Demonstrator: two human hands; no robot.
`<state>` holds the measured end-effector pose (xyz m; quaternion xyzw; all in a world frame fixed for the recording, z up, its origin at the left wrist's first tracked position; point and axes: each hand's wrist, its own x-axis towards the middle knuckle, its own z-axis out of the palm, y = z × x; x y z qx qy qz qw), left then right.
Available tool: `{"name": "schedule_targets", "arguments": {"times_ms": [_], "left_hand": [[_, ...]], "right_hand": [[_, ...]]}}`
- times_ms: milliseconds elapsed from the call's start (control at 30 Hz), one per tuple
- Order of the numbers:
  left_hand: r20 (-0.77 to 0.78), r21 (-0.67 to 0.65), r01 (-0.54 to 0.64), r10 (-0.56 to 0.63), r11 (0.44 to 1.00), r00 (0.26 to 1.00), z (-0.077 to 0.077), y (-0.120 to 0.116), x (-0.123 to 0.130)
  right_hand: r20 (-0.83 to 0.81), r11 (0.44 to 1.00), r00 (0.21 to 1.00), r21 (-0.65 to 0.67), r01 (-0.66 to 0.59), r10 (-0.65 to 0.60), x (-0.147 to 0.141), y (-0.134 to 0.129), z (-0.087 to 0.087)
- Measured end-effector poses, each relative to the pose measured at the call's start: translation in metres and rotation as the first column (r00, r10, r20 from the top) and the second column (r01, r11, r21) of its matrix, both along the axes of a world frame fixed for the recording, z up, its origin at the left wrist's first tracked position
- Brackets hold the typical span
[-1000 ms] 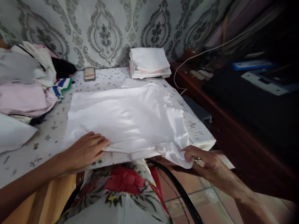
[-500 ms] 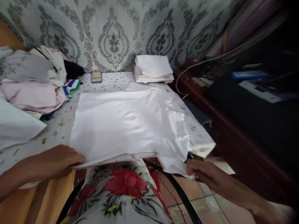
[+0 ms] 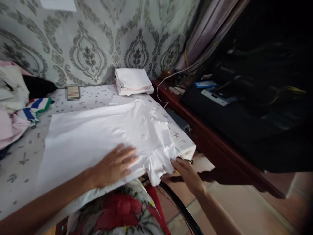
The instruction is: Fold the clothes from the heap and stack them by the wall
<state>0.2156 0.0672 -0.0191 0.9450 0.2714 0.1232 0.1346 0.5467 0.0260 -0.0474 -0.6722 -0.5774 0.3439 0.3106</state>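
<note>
A white T-shirt (image 3: 80,137) lies spread on the table, wrinkled toward its right end. My left hand (image 3: 112,166) rests flat on the shirt near its front edge, fingers spread. At the bunched sleeve on the right is my right hand (image 3: 186,171), with the thumb side against the cloth and the other fingers lower down, partly in shadow. The sleeve edge appears to be between them.
A folded white stack (image 3: 134,80) stands by the patterned wall. Loose clothes (image 3: 14,94) are piled at the left. A dark red desk (image 3: 220,143) with a white cable (image 3: 158,88) stands at the right. The patterned table cover (image 3: 22,166) shows around the shirt.
My left hand has left the shirt's near left corner and moved right onto its surface, opening flat. The right sleeve is more bunched and drawn in. The view has turned right.
</note>
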Motion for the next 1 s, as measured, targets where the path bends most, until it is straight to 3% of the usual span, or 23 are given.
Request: {"name": "schedule_targets", "arguments": {"times_ms": [100,200,333,400,467,567,667,800,1000], "left_hand": [[-0.013,-0.045,0.177,-0.178,0.983,0.984,-0.007,0.0,0.003],[-0.028,-0.082,0.168,-0.171,0.982,0.985,-0.005,0.008,-0.014],[-0.066,-0.008,-0.139,0.138,0.99,0.988,-0.009,0.041,-0.059],[-0.08,0.04,-0.308,0.31,0.951,0.947,-0.017,0.061,-0.089],[-0.107,0.079,-0.453,0.46,0.888,0.882,-0.023,0.08,-0.124],[-0.14,0.133,-0.617,0.631,0.775,0.763,-0.026,0.101,-0.178],[-0.135,0.178,-0.707,0.729,0.684,0.671,-0.026,0.115,-0.223],[-0.078,0.213,-0.741,0.767,0.637,0.637,-0.034,0.127,-0.254],[-0.029,0.205,-0.753,0.773,0.625,0.633,-0.044,0.133,-0.258]], "right_hand": [[-0.088,0.998,0.996,-0.068,0.009,-0.015,0.014,-0.004,-0.009],[0.052,1.0,0.999,0.004,-0.009,0.008,0.038,0.007,-0.006],[0.281,0.978,0.959,0.207,-0.025,-0.035,0.03,0.046,0.026],[0.334,0.943,0.942,0.299,-0.143,0.037,0.002,0.073,0.042],[0.371,0.876,0.911,0.363,-0.319,0.178,-0.033,0.104,0.048],[0.483,0.777,0.799,0.321,-0.542,0.357,-0.075,0.148,0.033],[0.595,0.729,0.695,0.251,-0.637,0.402,-0.094,0.188,0.011],[0.672,0.795,0.688,0.244,-0.556,0.274,-0.1,0.244,0.005],[0.652,0.908,0.734,0.167,-0.385,0.191,-0.134,0.34,0.037]]}}
